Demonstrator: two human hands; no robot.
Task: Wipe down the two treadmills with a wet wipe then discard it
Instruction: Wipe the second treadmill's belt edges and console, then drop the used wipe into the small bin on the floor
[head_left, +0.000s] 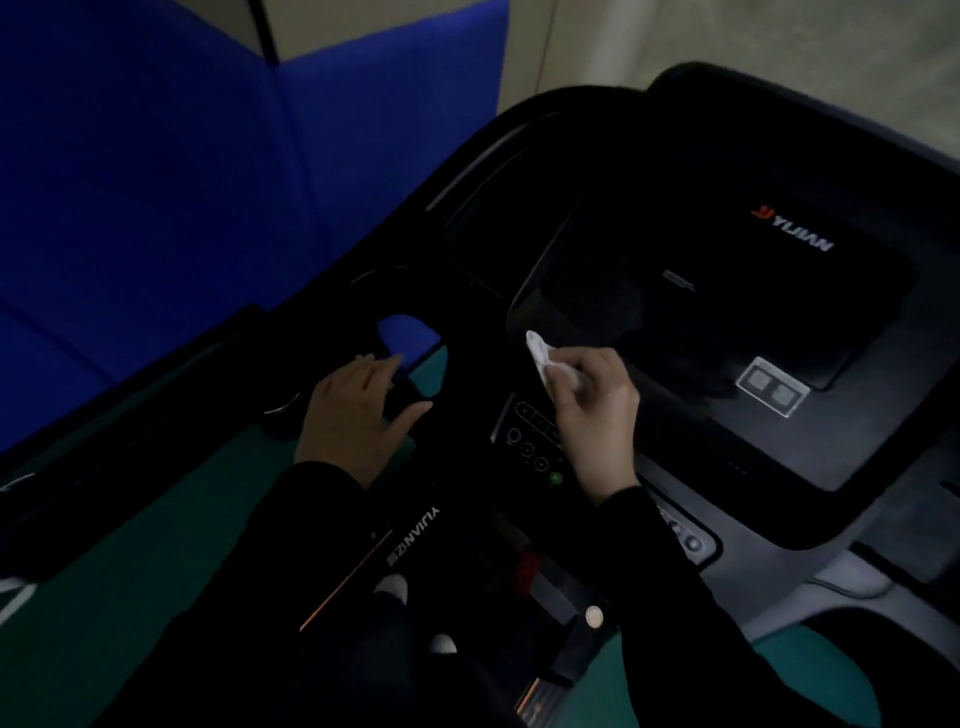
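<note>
White wipe (540, 356): a small crumpled piece is sticking up out of the right grip (592, 410); its tip is reaching the lower left edge of the dark screen (597, 291); whether it is touching the glass I cannot tell
Right grip: fingers and thumb are curling tightly round the wipe and pinching it; the hand is hovering just above the button panel (530, 436); a black sleeve is covering the wrist
Left grip (358, 410): it is holding nothing; the fingers are lying straight and a little spread, with the thumb pointing out to the side; it is resting flat on a black bar of the frame, left of the button panel and well apart from the wipe
Treadmill console (779, 441): black and tilted in the view; it is carrying an orange and white logo near the top and a clear rectangular sticker (771, 387) right of the screen
Green button (556, 478): it is glowing at the lower end of the button panel, beside the right wrist
Treadmill deck (415, 525): dark, with white lettering and an orange stripe, it is lying below the hands
Shoes (392, 587): two white toes are showing on the deck
Blue partition (182, 182): it is standing behind the frame on the left
Green floor (130, 545): it is showing beneath the left handrail (156, 395)
</note>
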